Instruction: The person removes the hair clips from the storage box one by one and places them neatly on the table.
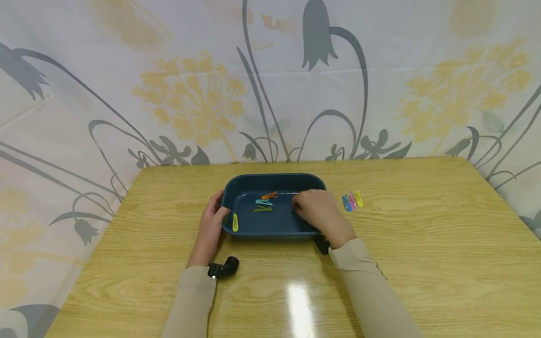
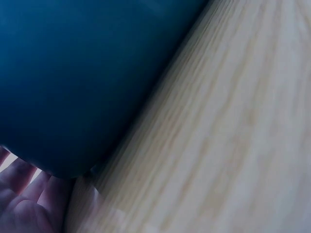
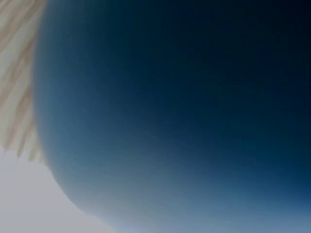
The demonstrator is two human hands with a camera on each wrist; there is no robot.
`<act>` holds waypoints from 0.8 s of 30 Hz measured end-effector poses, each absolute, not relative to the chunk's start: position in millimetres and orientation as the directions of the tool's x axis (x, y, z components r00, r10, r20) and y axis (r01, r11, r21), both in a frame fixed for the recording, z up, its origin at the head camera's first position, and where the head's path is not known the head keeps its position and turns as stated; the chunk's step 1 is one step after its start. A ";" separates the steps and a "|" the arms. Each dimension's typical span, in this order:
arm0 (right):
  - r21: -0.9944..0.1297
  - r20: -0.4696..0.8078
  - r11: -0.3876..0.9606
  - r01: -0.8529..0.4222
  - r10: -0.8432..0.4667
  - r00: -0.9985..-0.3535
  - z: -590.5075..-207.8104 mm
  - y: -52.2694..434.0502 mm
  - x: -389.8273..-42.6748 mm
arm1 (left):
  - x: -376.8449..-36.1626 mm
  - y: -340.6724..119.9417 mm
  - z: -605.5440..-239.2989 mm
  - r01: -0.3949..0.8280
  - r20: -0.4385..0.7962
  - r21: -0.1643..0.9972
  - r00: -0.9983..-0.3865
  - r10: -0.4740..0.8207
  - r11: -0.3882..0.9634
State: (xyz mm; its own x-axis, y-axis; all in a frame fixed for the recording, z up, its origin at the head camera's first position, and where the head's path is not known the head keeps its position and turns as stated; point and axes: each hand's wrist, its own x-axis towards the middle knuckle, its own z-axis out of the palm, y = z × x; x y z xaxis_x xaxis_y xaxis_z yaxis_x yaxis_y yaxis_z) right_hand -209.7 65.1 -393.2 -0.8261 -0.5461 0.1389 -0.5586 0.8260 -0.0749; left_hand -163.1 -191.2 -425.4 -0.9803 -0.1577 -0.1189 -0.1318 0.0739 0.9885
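Observation:
A dark blue rectangular tray (image 1: 274, 231) stands on the table. My left hand (image 1: 212, 224) grips its left end, thumb over the rim and fingers against the outer wall. Inside lie an orange hair clip (image 1: 269, 195), a light blue one (image 1: 264, 202) and an olive one (image 1: 263, 208). A yellow hair clip (image 1: 235, 222) is at the front left corner, near a green bit (image 1: 226, 218) by my left thumb. My right hand (image 1: 317, 208) reaches into the tray's right side with bent fingers. Its fingertips are mostly hidden, so whether they pinch anything is unclear.
Right of the tray, a blue clip (image 1: 347, 203), a pink clip (image 1: 353, 200) and a yellow clip (image 1: 359, 198) lie side by side on the wooden table (image 1: 422, 244). A flower-patterned cloth (image 1: 279, 94) hangs behind the table's back edge.

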 end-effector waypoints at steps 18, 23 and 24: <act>-0.279 0.138 0.812 -0.512 -0.494 -0.859 -391.5 67.8 -216.8 | -165.4 -191.7 -428.6 -0.125 -0.114 0.990 -0.981 -0.159 0.059; -0.361 0.178 0.780 -0.511 -0.480 -0.859 -390.7 69.7 -219.4 | -165.2 -191.1 -428.4 -0.119 -0.107 0.991 -0.981 -0.159 0.067; -0.377 0.185 0.771 -0.513 -0.481 -0.857 -390.7 70.3 -219.9 | -165.0 -190.7 -428.5 -0.116 -0.104 0.991 -0.982 -0.159 0.069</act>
